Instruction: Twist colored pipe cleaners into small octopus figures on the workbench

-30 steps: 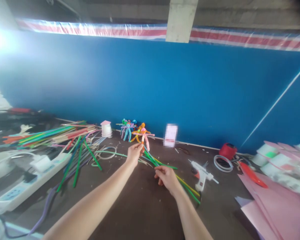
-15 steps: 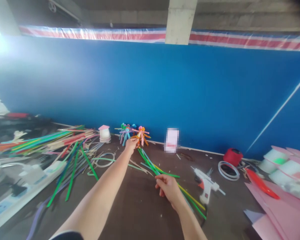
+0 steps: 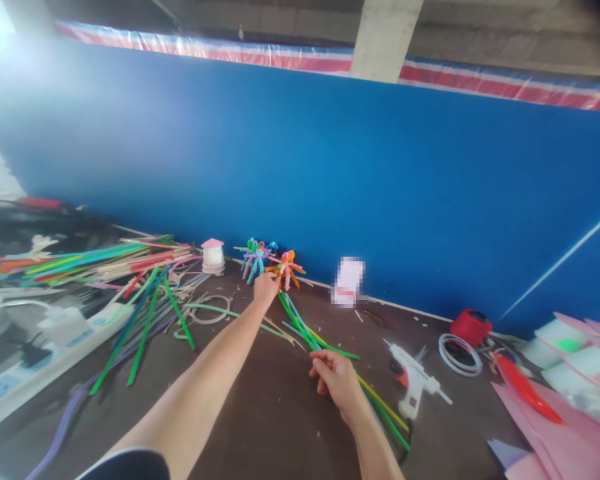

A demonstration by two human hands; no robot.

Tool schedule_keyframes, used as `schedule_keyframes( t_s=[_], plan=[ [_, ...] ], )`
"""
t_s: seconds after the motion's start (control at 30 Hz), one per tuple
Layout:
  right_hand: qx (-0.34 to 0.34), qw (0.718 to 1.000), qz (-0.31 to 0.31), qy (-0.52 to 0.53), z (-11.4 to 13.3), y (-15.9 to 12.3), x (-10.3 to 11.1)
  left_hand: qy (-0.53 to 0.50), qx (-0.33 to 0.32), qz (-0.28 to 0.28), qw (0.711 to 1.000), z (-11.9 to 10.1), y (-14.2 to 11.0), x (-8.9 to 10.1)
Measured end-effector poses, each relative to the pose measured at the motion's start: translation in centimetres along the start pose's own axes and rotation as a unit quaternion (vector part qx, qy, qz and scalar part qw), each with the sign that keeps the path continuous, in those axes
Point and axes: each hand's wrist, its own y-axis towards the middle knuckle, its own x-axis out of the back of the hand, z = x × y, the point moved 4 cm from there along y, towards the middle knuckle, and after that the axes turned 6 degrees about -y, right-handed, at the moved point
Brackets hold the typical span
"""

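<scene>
Pipe-cleaner figures (image 3: pixel 257 261) stand bunched at the foot of a blue wall (image 3: pixel 300 167), and our left hand (image 3: pixel 267 288) sits just in front of them, toward their left side. Its fingers are drawn together, but from here we cannot tell whether they pinch anything. The pink-and-orange figure (image 3: pixel 287 269) stands upright at the right end of the group, just beside that hand. Our right hand (image 3: pixel 336 380) hangs lower down, in front of the figures and to their right, with its fingers curled and the thumb closed against them; nothing shows between them. It is just above a loose spray of green and yellow pipe cleaners (image 3: pixel 305 331) that runs from near the figures toward us across a dark tabletop (image 3: pixel 260 413). Right of the figures we see a blurred white card (image 3: pixel 348 281), a white hot glue gun (image 3: pixel 413 380), a red spool (image 3: pixel 471 327), a coil of white tubing (image 3: pixel 460 355) and pink paper sheets (image 3: pixel 545 427). Left of the figures lie a white cup with a pink top (image 3: pixel 213 257), a heap of coloured sticks (image 3: pixel 90 260) and a white power strip (image 3: pixel 65 347)
</scene>
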Motion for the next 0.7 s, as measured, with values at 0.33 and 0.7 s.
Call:
schedule_keyframes(
  t_s=[0.33, 0.7],
  plan=[
    [0.006, 1.0, -0.002, -0.004, 0.22, -0.17, 0.16, 0.035, -0.001, -0.04, 0.999, 0.45, -0.31, -0.04],
    [0.001, 1.0, 0.003, 0.0, 0.27, -0.21, 0.2, 0.028, 0.012, -0.041, 0.999, 0.01, -0.35, 0.24]
  ],
)
